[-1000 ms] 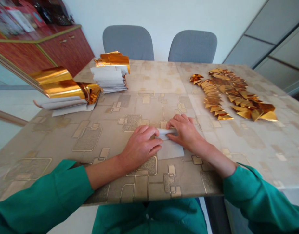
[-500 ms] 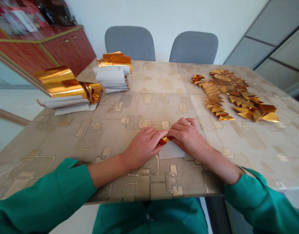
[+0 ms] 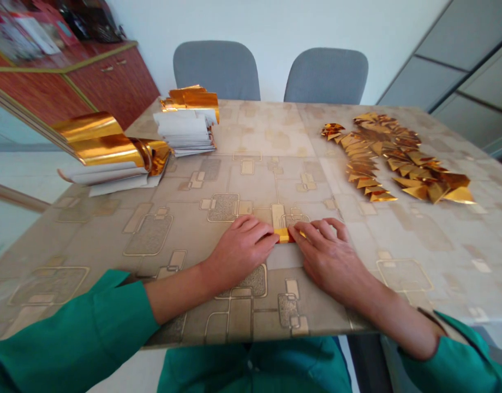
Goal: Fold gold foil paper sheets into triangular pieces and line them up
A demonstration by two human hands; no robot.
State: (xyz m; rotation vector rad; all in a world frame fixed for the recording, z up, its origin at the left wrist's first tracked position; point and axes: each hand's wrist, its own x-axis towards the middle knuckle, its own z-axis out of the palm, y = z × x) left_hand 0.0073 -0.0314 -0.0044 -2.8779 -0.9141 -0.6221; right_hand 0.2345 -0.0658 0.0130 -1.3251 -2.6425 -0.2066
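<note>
A small sheet of paper (image 3: 284, 255), white on its upper face and gold on the folded-over edge (image 3: 284, 236), lies on the patterned table (image 3: 218, 180) near its front edge. My left hand (image 3: 239, 251) presses flat on the sheet's left part, fingertips at the gold fold. My right hand (image 3: 329, 255) lies flat on the right part, fingers stretched along the same fold. Both hands bear down on the paper; most of the sheet is hidden under them.
Folded gold triangles (image 3: 398, 158) lie in rows at the right. At the far left sit a stack of white-backed sheets (image 3: 187, 128) and curled gold foil sheets (image 3: 107, 147). Two grey chairs (image 3: 271, 73) stand behind the table, a red cabinet (image 3: 71, 76) to the left.
The top edge of the white sheet has been folded over, so its gold side now shows as a strip. Both hands have flattened and slid apart along the fold.
</note>
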